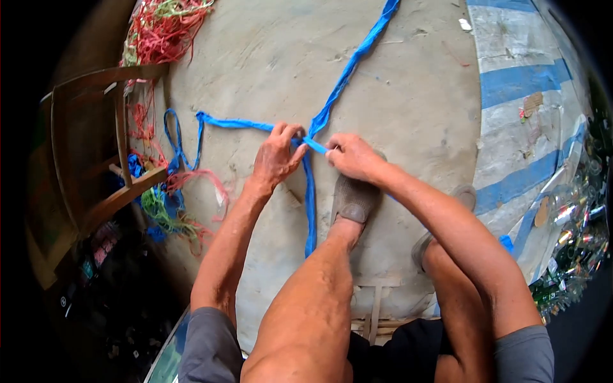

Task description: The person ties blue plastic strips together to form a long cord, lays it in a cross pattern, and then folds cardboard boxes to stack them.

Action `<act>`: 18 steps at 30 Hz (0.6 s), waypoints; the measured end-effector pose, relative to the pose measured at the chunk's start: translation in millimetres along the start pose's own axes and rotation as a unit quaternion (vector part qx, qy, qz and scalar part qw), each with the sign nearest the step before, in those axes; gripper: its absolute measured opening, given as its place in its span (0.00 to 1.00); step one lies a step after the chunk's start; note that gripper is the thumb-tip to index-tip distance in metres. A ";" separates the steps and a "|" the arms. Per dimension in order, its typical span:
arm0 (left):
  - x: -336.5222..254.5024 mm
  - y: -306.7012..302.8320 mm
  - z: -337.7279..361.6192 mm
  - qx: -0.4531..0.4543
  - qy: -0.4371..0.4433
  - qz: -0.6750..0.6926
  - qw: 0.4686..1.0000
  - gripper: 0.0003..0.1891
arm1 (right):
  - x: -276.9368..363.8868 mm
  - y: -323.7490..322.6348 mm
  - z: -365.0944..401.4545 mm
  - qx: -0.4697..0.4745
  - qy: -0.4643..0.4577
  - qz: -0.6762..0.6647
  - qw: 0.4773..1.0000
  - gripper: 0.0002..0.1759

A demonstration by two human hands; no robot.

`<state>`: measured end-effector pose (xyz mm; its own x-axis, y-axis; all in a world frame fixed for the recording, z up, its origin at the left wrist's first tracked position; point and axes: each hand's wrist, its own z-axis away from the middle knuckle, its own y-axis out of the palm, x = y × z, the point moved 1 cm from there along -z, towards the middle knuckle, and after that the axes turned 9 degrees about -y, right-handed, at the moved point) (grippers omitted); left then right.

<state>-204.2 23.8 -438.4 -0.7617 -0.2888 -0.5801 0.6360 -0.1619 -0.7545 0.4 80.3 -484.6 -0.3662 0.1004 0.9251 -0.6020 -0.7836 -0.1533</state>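
Observation:
A long blue plastic strip (pixel 354 60) runs from the top of the head view down to my hands, where strands cross. One strand trails left over the floor, and another hangs down beside my shin. My left hand (pixel 278 153) pinches the strip at the crossing, thumb and fingers closed. Just to the right, my right hand (pixel 354 156) grips a short length of it between thumb and fingers, above my shoe (pixel 353 201). The strip is taut between the two hands. Whether the crossing is a knot or a loop is hard to tell.
A wooden chair frame (pixel 121 127) lies at the left, with tangled red and green twine (pixel 169 32) behind it. A blue-and-white striped tarp (pixel 517 83) covers the right side. Beyond it sit many glass bottles (pixel 575 249). Bare concrete floor (pixel 255 64) lies between.

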 end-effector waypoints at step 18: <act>9.1 29.8 -5.6 -0.102 -0.106 0.118 0.982 0.05 | 1.3 -169.8 187.2 0.088 0.212 0.015 0.973 0.16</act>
<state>-192.8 21.7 -467.9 -0.5392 -0.4893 -0.6855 0.7376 0.1186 -0.6648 235.0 98.7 -392.4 -0.6636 0.2909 0.6892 -0.4698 -0.8790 -0.0814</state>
